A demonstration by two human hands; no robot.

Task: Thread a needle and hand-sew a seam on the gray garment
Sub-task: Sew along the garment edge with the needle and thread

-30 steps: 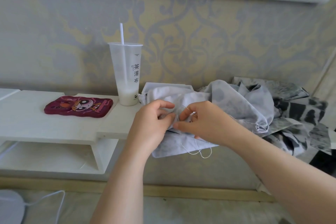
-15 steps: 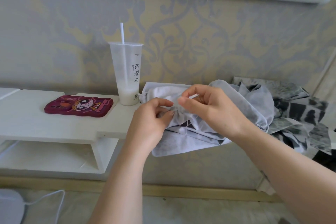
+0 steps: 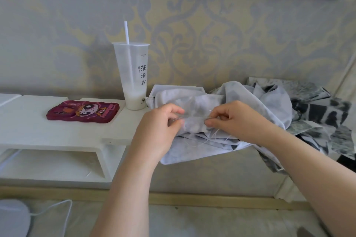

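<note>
White shelf (image 3: 57,132) bears cup (image 3: 132,75) and phone case (image 3: 82,111) beside gray garment (image 3: 250,102).

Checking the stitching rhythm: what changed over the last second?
The right hand rose, then dropped rightward, away from the left hand; both still pinch the gray garment. The left hand, cup and phone case stayed put.
</note>
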